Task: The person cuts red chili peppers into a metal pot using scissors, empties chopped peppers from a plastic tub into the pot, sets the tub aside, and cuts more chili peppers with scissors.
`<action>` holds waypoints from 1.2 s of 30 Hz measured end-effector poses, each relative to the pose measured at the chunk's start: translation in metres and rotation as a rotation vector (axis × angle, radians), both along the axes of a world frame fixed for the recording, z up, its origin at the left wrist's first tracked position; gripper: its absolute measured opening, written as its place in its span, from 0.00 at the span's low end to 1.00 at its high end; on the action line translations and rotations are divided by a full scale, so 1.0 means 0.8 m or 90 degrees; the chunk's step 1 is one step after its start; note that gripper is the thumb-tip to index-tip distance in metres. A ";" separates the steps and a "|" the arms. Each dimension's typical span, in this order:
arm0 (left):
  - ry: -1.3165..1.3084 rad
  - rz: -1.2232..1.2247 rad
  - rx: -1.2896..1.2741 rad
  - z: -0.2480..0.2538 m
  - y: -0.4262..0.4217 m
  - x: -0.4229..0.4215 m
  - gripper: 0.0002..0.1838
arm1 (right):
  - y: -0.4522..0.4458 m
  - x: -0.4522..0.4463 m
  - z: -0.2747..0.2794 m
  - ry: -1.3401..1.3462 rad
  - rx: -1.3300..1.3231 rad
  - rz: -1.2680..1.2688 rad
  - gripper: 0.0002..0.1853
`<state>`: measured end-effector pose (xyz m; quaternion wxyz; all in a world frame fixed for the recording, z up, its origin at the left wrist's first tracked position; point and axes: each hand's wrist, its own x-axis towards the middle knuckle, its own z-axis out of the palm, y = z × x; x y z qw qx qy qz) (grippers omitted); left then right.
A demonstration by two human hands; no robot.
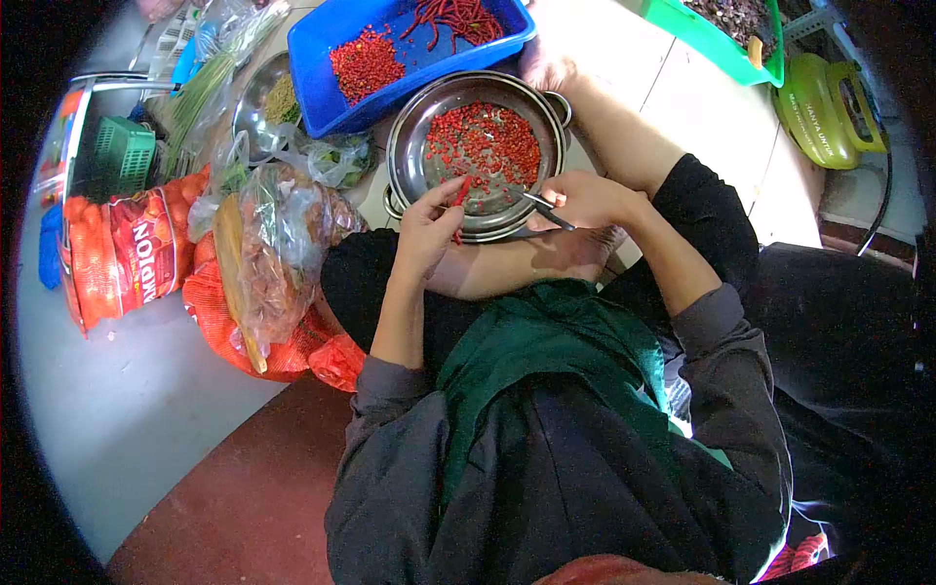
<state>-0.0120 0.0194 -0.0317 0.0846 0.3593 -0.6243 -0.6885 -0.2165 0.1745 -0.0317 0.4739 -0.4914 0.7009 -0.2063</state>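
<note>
My left hand [426,227] pinches a red chili [462,191] over the near left rim of a round metal pot [397,141]. Small cut red chili pieces [487,141] lie spread inside the pot. My right hand [585,199] is closed on dark-handled scissors [546,213] at the near right rim, with the blades pointing left toward the chili. Behind the pot stands a blue basin [317,58], which holds a heap of cut chili and a bunch of whole long chilies.
Red net sacks [96,268] and a clear plastic bag [283,244] lie at the left. A metal bowl [250,107] and green stalks [200,102] stand behind them. At the back right are a green basin [682,24] and a green gas cylinder [814,112]. My bare legs flank the pot.
</note>
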 end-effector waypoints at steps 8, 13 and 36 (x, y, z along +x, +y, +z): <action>-0.011 0.001 -0.020 -0.003 0.006 -0.002 0.20 | -0.004 0.002 0.010 0.020 0.011 0.007 0.28; 0.009 -0.022 -0.045 -0.006 0.002 -0.004 0.20 | 0.000 -0.004 -0.007 0.003 -0.044 0.000 0.26; 0.014 0.057 0.027 -0.006 0.003 -0.005 0.18 | -0.003 0.000 0.016 0.045 0.077 0.008 0.27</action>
